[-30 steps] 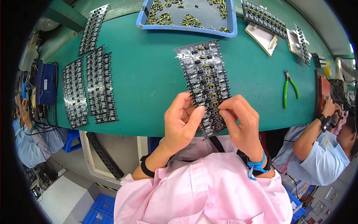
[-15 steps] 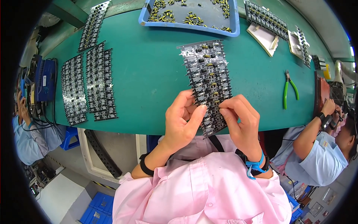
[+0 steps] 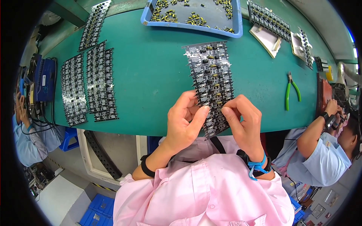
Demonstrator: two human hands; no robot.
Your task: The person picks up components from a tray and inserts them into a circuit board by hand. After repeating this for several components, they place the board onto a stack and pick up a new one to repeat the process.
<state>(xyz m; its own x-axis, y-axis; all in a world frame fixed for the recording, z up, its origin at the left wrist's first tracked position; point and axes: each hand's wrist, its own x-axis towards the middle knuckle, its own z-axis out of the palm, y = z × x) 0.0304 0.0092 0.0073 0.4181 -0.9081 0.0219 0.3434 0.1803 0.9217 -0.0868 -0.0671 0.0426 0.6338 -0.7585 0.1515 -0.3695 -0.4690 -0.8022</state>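
A long black circuit board panel (image 3: 210,71) slants up from the table's near edge, carrying a column of small yellow-and-black cylindrical parts down its middle. Its lower left edge is gripped by my left hand (image 3: 185,122), thumb on the face and fingers behind. My right hand (image 3: 243,118) is closed in a pinch over the panel's lower right part, thumb and forefinger together; whatever lies between the tips is hidden. Beyond the panel's far end stands a blue tray (image 3: 192,28) with many loose yellow-and-black parts (image 3: 196,19).
More circuit board panels lie on the left (image 3: 73,90) and at the far right (image 3: 268,19). Green-handled cutters (image 3: 289,90) rest on the green table (image 3: 147,75) to the right, near white holders (image 3: 266,39). Co-workers sit at either side, one sleeve (image 3: 324,158) at right.
The whole view has shifted slightly. Both hands keep nearly the same hold on the panel, with only a tiny movement of the right fingertips.
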